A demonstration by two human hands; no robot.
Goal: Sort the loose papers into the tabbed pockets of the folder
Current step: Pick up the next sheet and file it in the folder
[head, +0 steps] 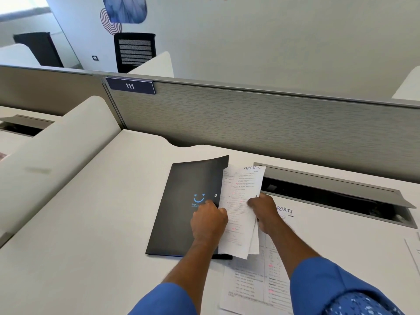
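Note:
A black folder [181,208] with a blue smiley print lies on the white desk [91,223]. My left hand [208,220] grips its right edge, thumb over the cover. My right hand [263,211] pinches a few printed sheets [241,201], the top one headed "ADMIN", with their left edge slid under the folder's raised cover. More loose papers [252,280] lie flat on the desk under my right arm, one headed with letters ending in "PORTS" [285,210].
A grey partition [250,119] with a "111" plate [130,86] runs behind the desk. An open cable tray [341,196] sits right of the folder. A curved white divider [56,151] bounds the left. Another sheet's corner [412,248] shows at the far right.

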